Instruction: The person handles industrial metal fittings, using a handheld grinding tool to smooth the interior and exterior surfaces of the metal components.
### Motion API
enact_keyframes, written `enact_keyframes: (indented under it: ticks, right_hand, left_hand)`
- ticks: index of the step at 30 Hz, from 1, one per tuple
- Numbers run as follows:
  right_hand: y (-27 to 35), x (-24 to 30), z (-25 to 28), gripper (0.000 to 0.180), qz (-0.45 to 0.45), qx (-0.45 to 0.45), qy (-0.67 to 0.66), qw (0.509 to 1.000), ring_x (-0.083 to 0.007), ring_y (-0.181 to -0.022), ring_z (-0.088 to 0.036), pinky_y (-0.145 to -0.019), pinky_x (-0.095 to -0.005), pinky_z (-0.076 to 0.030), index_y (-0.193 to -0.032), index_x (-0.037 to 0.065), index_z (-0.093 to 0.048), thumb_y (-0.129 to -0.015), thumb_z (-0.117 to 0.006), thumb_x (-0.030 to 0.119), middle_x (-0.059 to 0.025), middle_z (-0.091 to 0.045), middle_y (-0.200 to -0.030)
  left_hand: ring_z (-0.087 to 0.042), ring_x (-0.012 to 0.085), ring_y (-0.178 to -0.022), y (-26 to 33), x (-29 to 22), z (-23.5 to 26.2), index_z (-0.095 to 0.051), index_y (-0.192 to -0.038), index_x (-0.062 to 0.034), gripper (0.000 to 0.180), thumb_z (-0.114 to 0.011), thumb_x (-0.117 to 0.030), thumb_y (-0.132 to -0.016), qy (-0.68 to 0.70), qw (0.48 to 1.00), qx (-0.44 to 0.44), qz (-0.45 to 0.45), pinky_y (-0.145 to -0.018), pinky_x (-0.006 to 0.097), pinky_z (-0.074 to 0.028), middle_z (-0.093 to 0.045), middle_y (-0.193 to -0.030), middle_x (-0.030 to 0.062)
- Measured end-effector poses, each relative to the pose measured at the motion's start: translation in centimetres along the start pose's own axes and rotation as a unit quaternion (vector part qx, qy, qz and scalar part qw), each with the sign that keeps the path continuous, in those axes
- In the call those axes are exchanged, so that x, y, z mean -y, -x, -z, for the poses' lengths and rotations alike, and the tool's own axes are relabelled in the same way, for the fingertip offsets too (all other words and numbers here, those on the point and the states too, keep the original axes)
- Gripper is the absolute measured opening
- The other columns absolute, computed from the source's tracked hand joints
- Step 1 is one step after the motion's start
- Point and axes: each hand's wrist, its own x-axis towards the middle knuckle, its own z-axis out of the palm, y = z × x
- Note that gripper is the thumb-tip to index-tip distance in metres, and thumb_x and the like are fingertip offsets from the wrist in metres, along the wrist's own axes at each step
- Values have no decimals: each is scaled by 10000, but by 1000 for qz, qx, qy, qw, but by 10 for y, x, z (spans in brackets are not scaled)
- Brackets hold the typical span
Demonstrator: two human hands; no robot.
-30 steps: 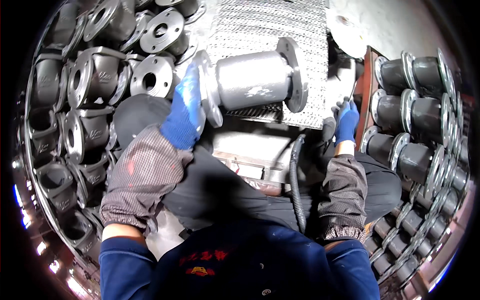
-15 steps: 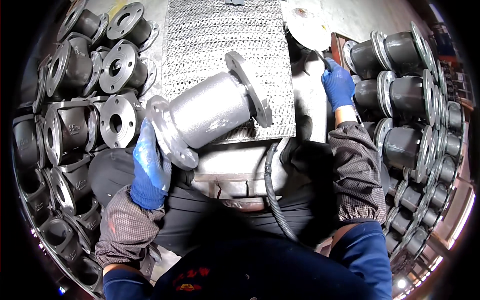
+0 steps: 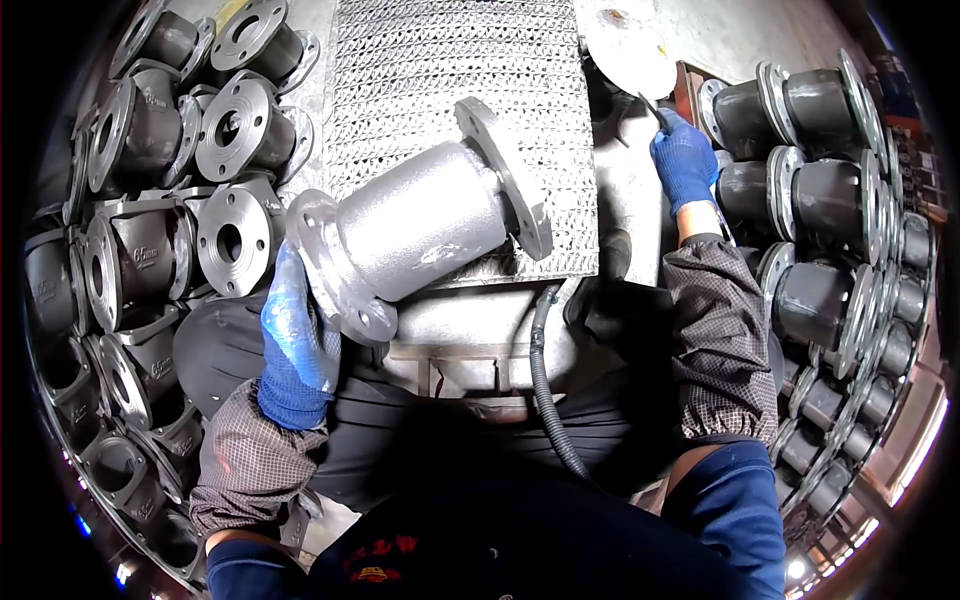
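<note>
A grey cast-metal flanged pipe fitting (image 3: 420,220) lies tilted on the near end of a perforated metal-topped bench (image 3: 430,60). My left hand (image 3: 295,320), in a blue glove with pale smears, grips the fitting's near-left flange; some fingers are hidden behind it. Off the bench's right side, my right hand (image 3: 685,160), also gloved in blue, is closed around a thin dark-handled tool (image 3: 654,112). The tool's far end reaches the near edge of a round whitish plate (image 3: 632,55); its exact kind is unclear.
Stacked flanged fittings (image 3: 140,245) rise close on my left. More dark fittings (image 3: 825,195) are piled in rows on my right, close to my right forearm. A grey corrugated hose (image 3: 545,370) runs from under the bench's near edge toward my lap.
The whole view has shifted slightly. The fitting stays in my left hand's grip, almost unmoved, and my right hand stays beside the round plate with the tool.
</note>
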Motion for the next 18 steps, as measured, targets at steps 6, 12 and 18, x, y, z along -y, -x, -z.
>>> enact_keyframes:
  ticks: [6,12,18]
  right_hand:
    - [0,-1,-2,314,22,-4,2,1000,-305,-795,-664,-739,-399,-525,-1108,181,-678,-842,-511,203,-175,-672,-928]
    - [-14,6,11,426,-162,194,-383,888,-135,-531,-588,-515,-265,-464,-1188,14,-606,-765,-565,51,-92,-692,-825]
    - [24,34,103,241,185,183,-378,888,-192,-771,-677,-626,-276,-527,-989,-25,-605,-927,-444,144,-155,-692,-951]
  left_hand:
    - [-516,402,-1184,-3,-4,-3,-225,-1375,155,601,-529,-21,-886,56,998,-18,6,-1012,445,-413,-456,-1294,325]
    - [-547,355,-1151,3,6,-6,-311,-1340,162,532,-524,-24,-889,-65,990,-83,-93,-993,406,-429,-507,-1251,289]
    - [-550,272,-1072,-7,-8,-3,-368,-1339,94,425,-365,-100,-961,181,977,-85,-69,-925,333,-443,-557,-1174,189]
